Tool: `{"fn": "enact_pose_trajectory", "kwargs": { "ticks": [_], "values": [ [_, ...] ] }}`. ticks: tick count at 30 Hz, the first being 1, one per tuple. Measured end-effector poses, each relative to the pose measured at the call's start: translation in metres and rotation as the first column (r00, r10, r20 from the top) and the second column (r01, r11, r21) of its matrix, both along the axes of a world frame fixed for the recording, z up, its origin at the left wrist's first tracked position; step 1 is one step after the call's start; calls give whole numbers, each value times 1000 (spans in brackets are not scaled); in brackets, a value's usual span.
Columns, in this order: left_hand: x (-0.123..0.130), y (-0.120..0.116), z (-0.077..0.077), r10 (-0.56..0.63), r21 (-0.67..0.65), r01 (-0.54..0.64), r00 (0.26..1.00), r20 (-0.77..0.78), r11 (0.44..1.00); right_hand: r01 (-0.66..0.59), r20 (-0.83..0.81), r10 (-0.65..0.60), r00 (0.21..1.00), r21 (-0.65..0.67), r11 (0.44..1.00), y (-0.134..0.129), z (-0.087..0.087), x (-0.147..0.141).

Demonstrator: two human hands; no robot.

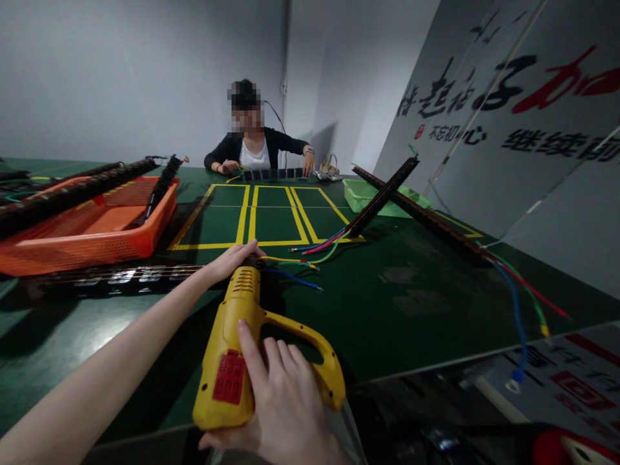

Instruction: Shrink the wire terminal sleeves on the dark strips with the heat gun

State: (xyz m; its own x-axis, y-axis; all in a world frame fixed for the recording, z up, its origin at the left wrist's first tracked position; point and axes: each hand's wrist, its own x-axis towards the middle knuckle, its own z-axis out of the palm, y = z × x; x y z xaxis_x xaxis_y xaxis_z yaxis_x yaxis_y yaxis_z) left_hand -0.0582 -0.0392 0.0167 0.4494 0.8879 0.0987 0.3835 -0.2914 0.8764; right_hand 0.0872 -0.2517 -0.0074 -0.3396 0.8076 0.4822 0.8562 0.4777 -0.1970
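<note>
My right hand (285, 394) is closed round the body of a yellow heat gun (225, 349), its index finger laid along the casing and its thumb at the rear. The gun's dark nozzle points away from me, beside my left hand (237, 258). That hand grips the right end of a long black strip (140, 279) lying across the table; its fingertips are partly hidden behind the nozzle. Yellow, green and blue wires (295, 278) stick out to the right from this end, their tips bare or fitted with small terminals.
An orange basket (145, 239) with black strips stands at left. A green basket (356, 194) stands at right, with two strips (382, 200) leaning on it, wires trailing. Across the green table (363, 329), a person (256, 152) handles another strip (276, 174). Yellow tape marks rectangles.
</note>
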Motion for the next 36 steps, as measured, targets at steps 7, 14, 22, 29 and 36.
{"fn": "enact_pose_trajectory", "kwargs": {
  "ticks": [7, 14, 22, 29, 36],
  "values": [
    [2, 3, -5, 5, 31, -5, 1000, -10, 1000, 13, 39, -11, 999, -35, 999, -5, 9, 30],
    [2, 0, -2, -4, 103, 15, 995, -101, 995, 165, 43, -163, 986, -30, 986, -11, 6, 64],
    [-2, -9, -2, -81, 371, 252, 904, -419, 894, 374, 40, -373, 927, -27, 927, -10, -1, 99],
    [-7, -14, -9, 128, 493, 349, 700, -702, 797, 440, 24, -440, 898, -3, 898, -8, -4, 115],
    [-5, -19, -11, 154, 478, 334, 668, -729, 812, 391, 7, -391, 920, -39, 920, -10, 0, 116]
  ]
}}
